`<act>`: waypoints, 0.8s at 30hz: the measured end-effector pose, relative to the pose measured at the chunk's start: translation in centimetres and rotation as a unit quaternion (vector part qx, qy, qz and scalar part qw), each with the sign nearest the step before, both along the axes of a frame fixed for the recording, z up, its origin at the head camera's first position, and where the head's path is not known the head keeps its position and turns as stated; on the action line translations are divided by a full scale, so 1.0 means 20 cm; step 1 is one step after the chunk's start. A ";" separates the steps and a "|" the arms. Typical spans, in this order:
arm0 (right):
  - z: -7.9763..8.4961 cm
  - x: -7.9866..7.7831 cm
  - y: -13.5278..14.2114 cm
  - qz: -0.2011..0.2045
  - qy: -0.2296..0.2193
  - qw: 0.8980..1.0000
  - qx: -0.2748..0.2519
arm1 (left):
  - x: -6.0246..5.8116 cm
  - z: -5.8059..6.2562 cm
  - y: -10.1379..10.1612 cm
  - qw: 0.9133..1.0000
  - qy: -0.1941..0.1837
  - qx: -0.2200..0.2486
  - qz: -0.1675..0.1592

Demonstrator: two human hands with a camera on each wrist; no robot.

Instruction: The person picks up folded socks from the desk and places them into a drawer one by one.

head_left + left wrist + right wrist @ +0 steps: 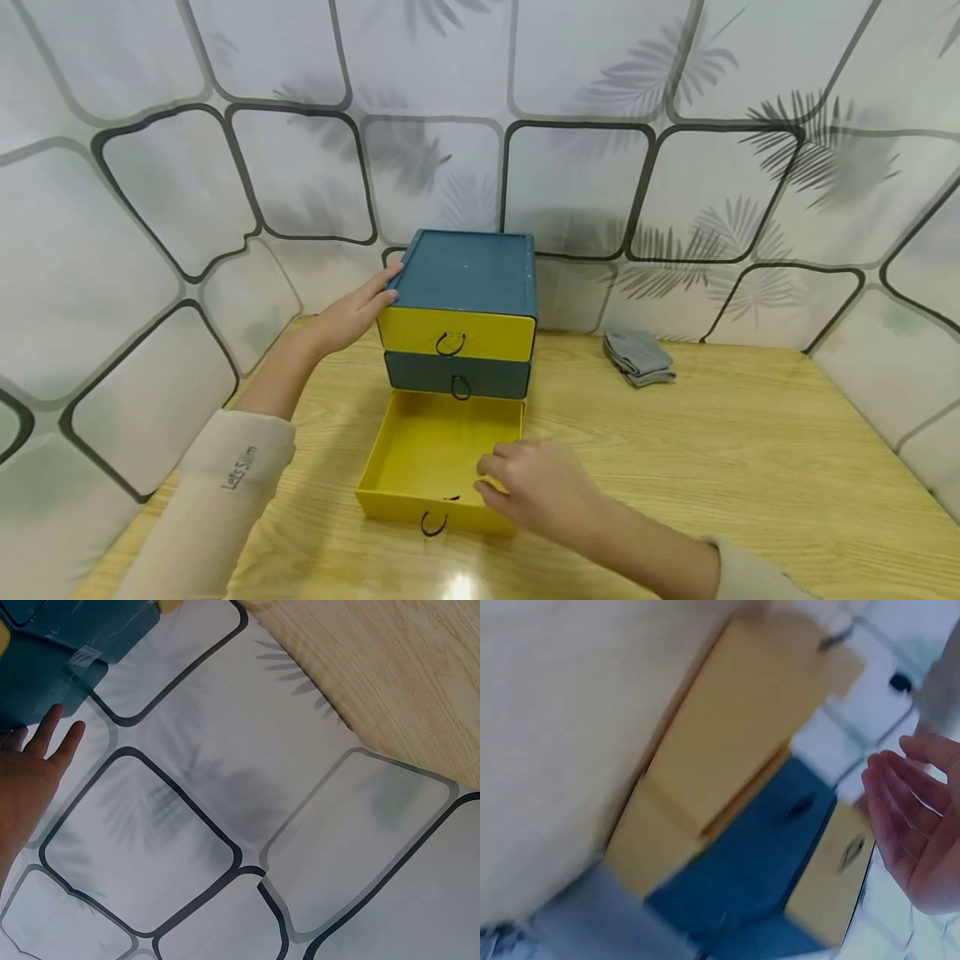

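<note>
A small blue-and-yellow drawer box stands on the table, its bottom yellow drawer pulled far out toward me. Nothing is seen inside that drawer apart from a small dark mark at its front wall. The upper yellow drawer and the blue middle drawer are pushed in, each with a dark loop handle. My left hand rests its extended fingers against the box's left top edge. Over the open drawer's right front corner hovers my right hand, fingers loosely bent and holding nothing; the right wrist view shows its bare palm.
A folded grey cloth lies on the wooden table to the right of the box. Behind the box and along both sides runs a patterned wall covering with leaf prints.
</note>
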State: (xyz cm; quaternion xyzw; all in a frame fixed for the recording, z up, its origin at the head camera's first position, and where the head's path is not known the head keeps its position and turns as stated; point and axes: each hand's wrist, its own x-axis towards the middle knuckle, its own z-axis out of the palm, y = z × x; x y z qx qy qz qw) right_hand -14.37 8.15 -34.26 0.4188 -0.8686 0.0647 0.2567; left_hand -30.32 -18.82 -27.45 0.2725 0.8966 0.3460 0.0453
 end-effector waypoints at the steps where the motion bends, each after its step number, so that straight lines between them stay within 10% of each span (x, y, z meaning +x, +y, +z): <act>1: 0.02 -0.02 0.04 -0.012 -0.026 1.000 -0.007 | 0.00 0.00 0.00 1.000 0.000 0.002 -0.001; 12: 0.12 -0.36 0.52 -0.186 -0.067 0.977 -0.083 | -0.01 -0.01 0.00 1.000 0.005 0.015 -0.012; 24: 0.01 -0.70 0.95 -0.401 -0.182 0.880 -0.179 | 0.00 -0.02 -0.01 1.000 0.001 0.013 -0.020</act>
